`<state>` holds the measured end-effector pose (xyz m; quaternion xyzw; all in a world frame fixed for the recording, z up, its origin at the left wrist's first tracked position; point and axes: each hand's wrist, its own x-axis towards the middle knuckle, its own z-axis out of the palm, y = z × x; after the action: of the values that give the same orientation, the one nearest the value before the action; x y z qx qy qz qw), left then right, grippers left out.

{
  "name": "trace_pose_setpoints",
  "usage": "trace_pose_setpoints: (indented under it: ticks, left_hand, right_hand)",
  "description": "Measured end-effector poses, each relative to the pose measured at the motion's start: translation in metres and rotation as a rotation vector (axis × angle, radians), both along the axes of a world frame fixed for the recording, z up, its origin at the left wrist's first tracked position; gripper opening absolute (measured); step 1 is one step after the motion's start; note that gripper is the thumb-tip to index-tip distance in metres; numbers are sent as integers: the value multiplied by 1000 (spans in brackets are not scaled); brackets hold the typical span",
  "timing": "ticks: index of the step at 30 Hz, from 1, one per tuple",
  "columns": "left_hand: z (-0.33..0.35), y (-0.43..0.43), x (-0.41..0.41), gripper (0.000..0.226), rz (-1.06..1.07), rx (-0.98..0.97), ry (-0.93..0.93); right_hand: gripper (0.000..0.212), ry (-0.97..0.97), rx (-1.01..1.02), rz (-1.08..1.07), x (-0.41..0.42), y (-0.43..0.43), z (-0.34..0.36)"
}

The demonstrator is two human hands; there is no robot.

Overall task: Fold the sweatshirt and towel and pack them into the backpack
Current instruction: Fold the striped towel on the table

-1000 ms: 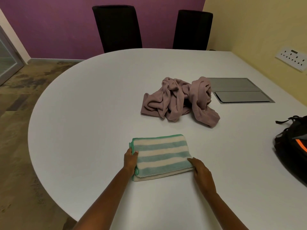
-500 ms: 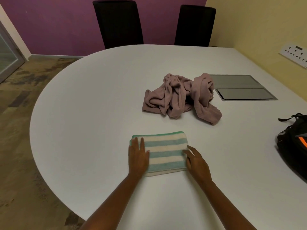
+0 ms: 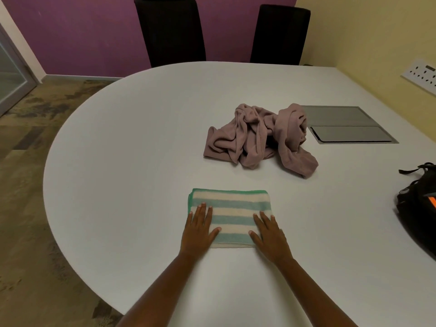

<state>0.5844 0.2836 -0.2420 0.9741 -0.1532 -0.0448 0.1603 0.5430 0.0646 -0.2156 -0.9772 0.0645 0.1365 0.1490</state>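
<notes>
From the head camera, the striped towel (image 3: 230,215) lies folded into a compact rectangle near the near edge of the white table (image 3: 129,161), roughly midway along it. The left hand (image 3: 198,232) lies flat on the towel's left end and the right hand (image 3: 269,237) on its right end. Both have their fingers straight and slightly spread, pressing down and gripping nothing. The pink sweatshirt (image 3: 257,138) sits in a crumpled heap further in, towards the middle of the table and just beside a metal cable hatch (image 3: 349,125), well apart from the towel. The black backpack (image 3: 417,208) rests at the right edge, partly out of view, so whether it is unzipped cannot be told. The likely trouble lies in the release: the thick folded layers may spring open once the palms lift, or shear apart if the towel is picked up by one end. The smooth tabletop could also let the bundle slide under a sideways push. The sweatshirt's twisted sleeves look apt to snag when it is spread.
</notes>
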Motion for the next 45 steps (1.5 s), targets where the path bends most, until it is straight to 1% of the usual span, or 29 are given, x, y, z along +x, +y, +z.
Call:
trace_pose_setpoints:
  ticks: [2,3,5,8,10,12,13,15,18,19,20,21,22,23,24,25,26,27,29,31,33,34,36,38,41,44,45]
  left_hand:
    - [-1,5,12,66,-12,17,-16]
    - [0,7,16,66,-22,21,-42]
    - [-1,9,21,66,-44,10,-70]
    - [-5,7,15,64,-37,-2,-100]
    - [-3,5,8,61,0,3,-97]
    - [-4,2,2,58,22,-5,-135]
    - [-6,-1,-1,55,-5,-11,-160]
    - [-10,-12,-11,53,-114,-36,-208]
    - [-15,-27,-22,53,-249,-49,-204]
    - [-13,-31,-25,52,-257,-124,-190]
    - [-8,-35,-26,51,-211,-310,-151]
    - [3,-38,-25,46,-86,-538,-67]
    - [13,-40,-22,34,83,-796,120]
    - [22,-41,-16,25,271,-994,290]
    - [30,-41,-7,24,446,-1135,393]
    - [38,-38,1,24,569,-1270,500]
    - [41,-33,9,24,642,-1386,600]
    - [45,-26,15,27,681,-1462,689]
    - [53,-13,23,38,733,-1528,798]
    - [54,1,29,50,741,-1543,847]
    - [56,12,31,60,694,-1530,887]
    - [56,16,32,61,664,-1511,897]
    - [60,22,31,52,634,-1445,878]
    - [55,27,34,37,600,-1257,770]
    - [51,28,36,33,521,-951,554]
    - [51,24,35,32,440,-774,411]
    - [49,22,34,32,425,-727,371]
  right_hand:
    - [129,-29,53,-35,-1,1,1]
    - [122,-42,98,-57,-2,3,4]
    - [99,-109,201,-131,-4,7,7]
    - [66,-194,382,-379,0,9,20]
    - [58,-157,500,-565,7,4,24]
    - [54,-46,629,-710,16,-3,28]
    - [50,0,722,-760,19,-4,31]
    - [41,44,900,-817,25,-4,39]
    - [27,0,1029,-793,34,5,54]
    - [23,-21,1058,-762,37,11,61]
    - [23,-42,1069,-724,41,19,68]
    - [28,-57,1052,-685,45,29,75]
    - [35,-62,1026,-647,47,38,81]
    - [39,-66,995,-610,50,47,85]
    - [38,-76,965,-574,52,57,90]
    - [34,-94,924,-536,54,66,92]
    - [29,-112,877,-493,54,75,94]
    - [27,-127,828,-443,54,84,94]
    - [30,-152,751,-340,52,104,94]
    - [36,-145,717,-244,49,125,89]
    - [43,-79,666,-182,48,142,81]
    - [41,-46,635,-145,47,147,77]
    - [25,-42,564,-61,44,153,68]
    - [24,-87,527,-20,41,150,62]
    - [27,-174,390,11,38,137,57]
    - [32,-318,210,74,39,126,53]
    - [35,-272,202,86,40,123,52]
